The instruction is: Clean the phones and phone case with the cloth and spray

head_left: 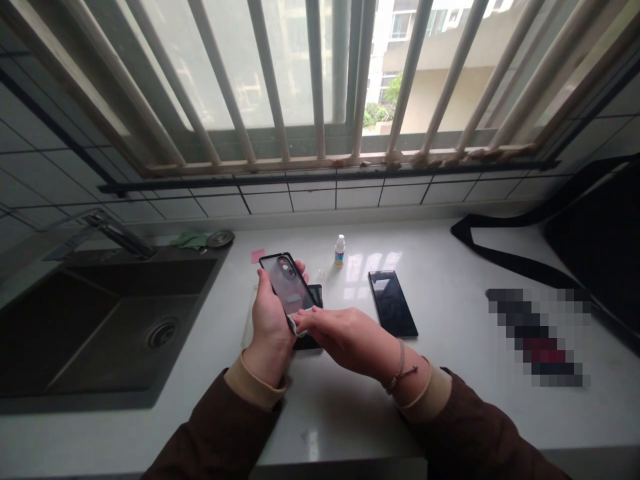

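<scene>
My left hand (270, 323) is wrapped around a phone case (289, 287) with a frosted see-through back and a black frame, tilted above the counter. Skin shows through its camera holes. My right hand (347, 337) presses a small white wipe (299, 327) against the case's lower end; its fingers are closed over the wipe. Under both hands lies a dark phone (316, 293), partly hidden. To the right, another black phone (393, 305) rests flat. A small white-capped bottle (340, 255) stands upright beyond the case.
At the left is a dark sink (150, 393) with a faucet (123, 233). A green cloth (190, 240), a metal drain strainer (221, 239) and a pink paper slip (257, 256) lie near it. A black bag (595, 233) with its strap sits at the right. A barred window rises behind.
</scene>
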`<state>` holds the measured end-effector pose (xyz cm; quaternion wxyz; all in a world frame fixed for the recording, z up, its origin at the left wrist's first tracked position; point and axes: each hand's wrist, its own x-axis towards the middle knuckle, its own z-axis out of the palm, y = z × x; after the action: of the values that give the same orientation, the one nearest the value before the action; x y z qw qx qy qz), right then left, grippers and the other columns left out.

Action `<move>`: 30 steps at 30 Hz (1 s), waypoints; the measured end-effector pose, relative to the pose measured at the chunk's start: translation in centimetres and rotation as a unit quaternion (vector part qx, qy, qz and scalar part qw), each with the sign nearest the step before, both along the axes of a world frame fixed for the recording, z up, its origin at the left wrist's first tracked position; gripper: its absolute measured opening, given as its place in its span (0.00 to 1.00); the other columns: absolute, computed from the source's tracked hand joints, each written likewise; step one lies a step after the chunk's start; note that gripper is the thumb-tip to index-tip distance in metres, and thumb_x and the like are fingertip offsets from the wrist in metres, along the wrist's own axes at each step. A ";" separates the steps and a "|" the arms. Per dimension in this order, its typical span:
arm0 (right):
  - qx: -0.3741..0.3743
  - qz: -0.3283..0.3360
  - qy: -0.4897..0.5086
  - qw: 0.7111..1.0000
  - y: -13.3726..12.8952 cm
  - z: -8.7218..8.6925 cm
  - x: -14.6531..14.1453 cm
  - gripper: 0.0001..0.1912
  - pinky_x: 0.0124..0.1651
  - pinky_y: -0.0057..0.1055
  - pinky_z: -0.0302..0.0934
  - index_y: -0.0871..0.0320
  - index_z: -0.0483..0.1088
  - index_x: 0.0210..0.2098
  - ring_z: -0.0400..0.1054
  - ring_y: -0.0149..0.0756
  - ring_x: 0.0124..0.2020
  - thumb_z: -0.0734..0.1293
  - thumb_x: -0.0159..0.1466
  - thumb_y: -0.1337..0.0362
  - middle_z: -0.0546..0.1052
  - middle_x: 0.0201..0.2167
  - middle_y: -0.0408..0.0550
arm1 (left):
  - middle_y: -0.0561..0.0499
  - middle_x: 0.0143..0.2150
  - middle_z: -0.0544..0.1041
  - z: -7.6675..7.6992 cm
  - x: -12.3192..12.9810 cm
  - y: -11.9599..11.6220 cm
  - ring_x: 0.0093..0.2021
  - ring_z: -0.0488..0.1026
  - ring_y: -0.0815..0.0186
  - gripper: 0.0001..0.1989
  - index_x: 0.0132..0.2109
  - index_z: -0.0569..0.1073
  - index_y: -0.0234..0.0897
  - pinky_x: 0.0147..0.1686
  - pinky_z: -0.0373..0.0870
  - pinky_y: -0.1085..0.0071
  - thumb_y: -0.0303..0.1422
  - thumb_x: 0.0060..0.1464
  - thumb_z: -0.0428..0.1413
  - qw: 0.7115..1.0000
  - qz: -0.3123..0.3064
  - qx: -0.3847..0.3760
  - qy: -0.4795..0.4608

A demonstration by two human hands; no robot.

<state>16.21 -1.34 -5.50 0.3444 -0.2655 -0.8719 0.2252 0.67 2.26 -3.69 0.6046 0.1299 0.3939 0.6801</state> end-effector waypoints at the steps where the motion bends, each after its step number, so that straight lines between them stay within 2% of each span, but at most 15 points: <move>1: 0.016 -0.016 0.002 1.000 0.2 -0.2 -0.1 0.14 0.66 0.38 0.71 0.52 0.71 0.59 0.79 0.38 0.58 0.60 0.78 0.68 0.82 0.59 0.49 | 0.40 0.44 0.84 -0.1 0.2 -0.1 0.37 0.83 0.58 0.31 0.50 0.81 0.32 0.36 0.81 0.65 0.52 0.74 0.43 1.000 -0.021 -0.006 -0.011; 4: 0.042 -0.085 -0.011 0.995 0.7 -0.7 -0.2 0.15 0.65 0.42 0.72 0.56 0.70 0.59 0.80 0.43 0.56 0.60 0.77 0.70 0.82 0.57 0.55 | 0.38 0.46 0.84 -0.3 0.6 -0.4 0.37 0.83 0.56 0.32 0.50 0.81 0.31 0.36 0.82 0.60 0.53 0.73 0.43 0.995 -0.084 0.001 -0.047; 6: 0.039 -0.110 -0.038 0.992 0.9 -0.6 0.0 0.14 0.58 0.40 0.76 0.56 0.71 0.57 0.82 0.44 0.51 0.61 0.76 0.71 0.84 0.52 0.55 | 0.38 0.49 0.83 -0.4 0.6 -0.5 0.38 0.83 0.56 0.32 0.51 0.81 0.31 0.38 0.83 0.59 0.52 0.73 0.42 0.995 -0.086 0.018 -0.050; 9: 0.029 -0.082 -0.064 0.994 0.6 -0.3 0.4 0.12 0.50 0.36 0.78 0.55 0.71 0.56 0.83 0.43 0.48 0.62 0.75 0.71 0.84 0.48 0.53 | 0.39 0.47 0.84 -0.3 0.2 -0.3 0.38 0.83 0.58 0.31 0.50 0.81 0.33 0.38 0.82 0.63 0.52 0.74 0.43 0.998 -0.035 0.023 -0.036; 11: 0.029 -0.038 -0.056 0.997 0.3 0.0 0.4 0.13 0.54 0.36 0.77 0.55 0.70 0.56 0.82 0.41 0.52 0.61 0.76 0.71 0.83 0.53 0.53 | 0.39 0.45 0.84 -0.1 -0.1 0.0 0.40 0.83 0.59 0.31 0.49 0.81 0.32 0.40 0.81 0.66 0.52 0.74 0.42 0.999 0.011 0.013 -0.028; 13: 0.035 -0.010 -0.037 0.999 0.2 0.1 0.3 0.13 0.62 0.36 0.74 0.55 0.70 0.57 0.79 0.39 0.59 0.60 0.77 0.71 0.81 0.59 0.51 | 0.38 0.45 0.84 0.1 -0.2 0.2 0.41 0.84 0.59 0.30 0.50 0.81 0.32 0.41 0.81 0.67 0.51 0.74 0.42 0.999 0.028 0.002 -0.024; 15: 0.046 -0.003 -0.024 0.999 0.1 0.0 0.1 0.13 0.67 0.36 0.71 0.55 0.70 0.57 0.76 0.38 0.63 0.60 0.77 0.71 0.79 0.62 0.50 | 0.38 0.45 0.84 0.3 0.0 0.1 0.40 0.84 0.58 0.30 0.51 0.80 0.31 0.39 0.82 0.66 0.52 0.74 0.44 0.999 -0.003 -0.013 -0.029; 17: 0.060 -0.013 -0.015 0.998 0.2 -0.2 0.0 0.13 0.70 0.36 0.68 0.56 0.71 0.57 0.74 0.38 0.65 0.61 0.77 0.71 0.78 0.64 0.51 | 0.36 0.46 0.84 0.2 0.6 -0.3 0.40 0.84 0.57 0.31 0.52 0.81 0.29 0.39 0.82 0.65 0.52 0.73 0.46 0.997 -0.062 -0.028 -0.039; 21: 0.095 -0.067 -0.001 0.993 0.9 -0.9 0.0 0.16 0.72 0.39 0.66 0.57 0.73 0.57 0.71 0.39 0.67 0.61 0.75 0.75 0.77 0.65 0.55 | 0.32 0.47 0.84 0.0 1.8 -1.2 0.44 0.84 0.55 0.32 0.53 0.80 0.24 0.50 0.82 0.62 0.52 0.72 0.48 0.980 -0.164 -0.067 -0.088; 24: 0.103 -0.113 0.009 0.988 1.4 -1.3 0.2 0.18 0.72 0.42 0.67 0.57 0.73 0.58 0.71 0.42 0.67 0.61 0.74 0.76 0.77 0.65 0.56 | 0.30 0.48 0.83 -0.2 2.1 -1.6 0.48 0.83 0.53 0.34 0.55 0.79 0.22 0.54 0.81 0.60 0.53 0.72 0.47 0.969 -0.205 -0.070 -0.119; 27: 0.089 -0.129 0.003 0.988 1.4 -1.1 0.2 0.17 0.71 0.42 0.67 0.58 0.73 0.57 0.73 0.43 0.66 0.61 0.74 0.76 0.78 0.64 0.58 | 0.31 0.48 0.83 -0.3 1.7 -1.4 0.48 0.83 0.51 0.34 0.55 0.79 0.23 0.52 0.81 0.57 0.52 0.73 0.45 0.978 -0.179 -0.026 -0.105; 30: 0.048 -0.080 0.004 0.996 0.8 -0.2 0.3 0.13 0.68 0.40 0.70 0.57 0.73 0.55 0.77 0.43 0.61 0.60 0.76 0.72 0.81 0.60 0.56 | 0.35 0.46 0.84 -0.2 0.8 -0.7 0.41 0.84 0.53 0.33 0.52 0.81 0.28 0.43 0.83 0.58 0.52 0.73 0.42 0.991 -0.113 -0.014 -0.066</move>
<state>16.47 -0.54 -5.68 0.3773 -0.3162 -0.8563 0.1559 1.49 1.53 -3.86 0.7040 0.1202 0.3455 0.6088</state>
